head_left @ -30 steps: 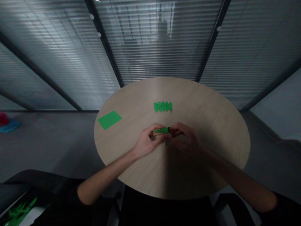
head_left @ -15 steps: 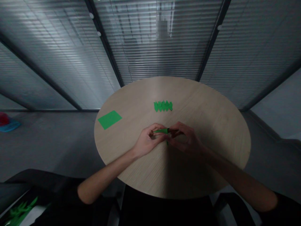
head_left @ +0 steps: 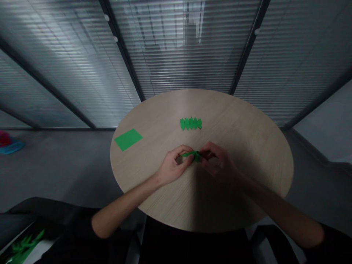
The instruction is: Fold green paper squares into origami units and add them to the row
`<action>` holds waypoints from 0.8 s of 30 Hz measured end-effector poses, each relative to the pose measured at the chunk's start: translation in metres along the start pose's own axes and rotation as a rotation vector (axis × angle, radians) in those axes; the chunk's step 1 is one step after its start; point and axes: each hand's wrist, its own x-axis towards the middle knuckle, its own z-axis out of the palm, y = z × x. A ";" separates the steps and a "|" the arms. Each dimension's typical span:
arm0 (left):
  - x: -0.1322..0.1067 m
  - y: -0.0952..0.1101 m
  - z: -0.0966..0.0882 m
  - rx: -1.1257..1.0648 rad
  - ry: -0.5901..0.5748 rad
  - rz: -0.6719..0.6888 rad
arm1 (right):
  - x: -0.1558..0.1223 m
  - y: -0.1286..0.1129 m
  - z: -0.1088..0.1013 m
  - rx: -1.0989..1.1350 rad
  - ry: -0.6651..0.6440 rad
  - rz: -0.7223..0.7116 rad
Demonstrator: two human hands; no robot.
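Between my two hands, above the middle of the round table (head_left: pixel 165 198), is a small folded piece of green paper (head_left: pixel 197 157). My left hand (head_left: pixel 176 161) pinches it from the left with thumb and fingers. From the right, my right hand (head_left: pixel 218 159) is closed on its other end, and its fingers hide part of the paper. Beyond my hands lies a row of several small folded green paper pieces (head_left: pixel 190 124), set side by side. A flat green sheet of paper (head_left: pixel 128 139) rests near the table's left edge.
Glass partitions with blinds (head_left: pixel 189 69) stand behind the table. At lower left, a dark chair (head_left: pixel 35 203) is beside me, with green items (head_left: pixel 26 245) and something white near it. A blue and red object (head_left: pixel 11 145) is on the floor at far left.
The green paper between my fingers has changed shape: a part now bends down and shows below the fingertips. My right hand has shifted very slightly; the papers on the table have stayed put.
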 end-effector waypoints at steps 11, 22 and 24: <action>-0.003 0.000 0.001 0.119 0.017 0.028 | 0.000 0.008 0.004 -0.176 0.034 -0.046; 0.000 -0.001 -0.001 0.142 0.027 0.111 | 0.000 0.002 0.005 -0.045 -0.016 0.044; 0.000 -0.001 0.000 0.113 0.031 0.073 | 0.000 0.002 0.005 -0.039 -0.014 0.051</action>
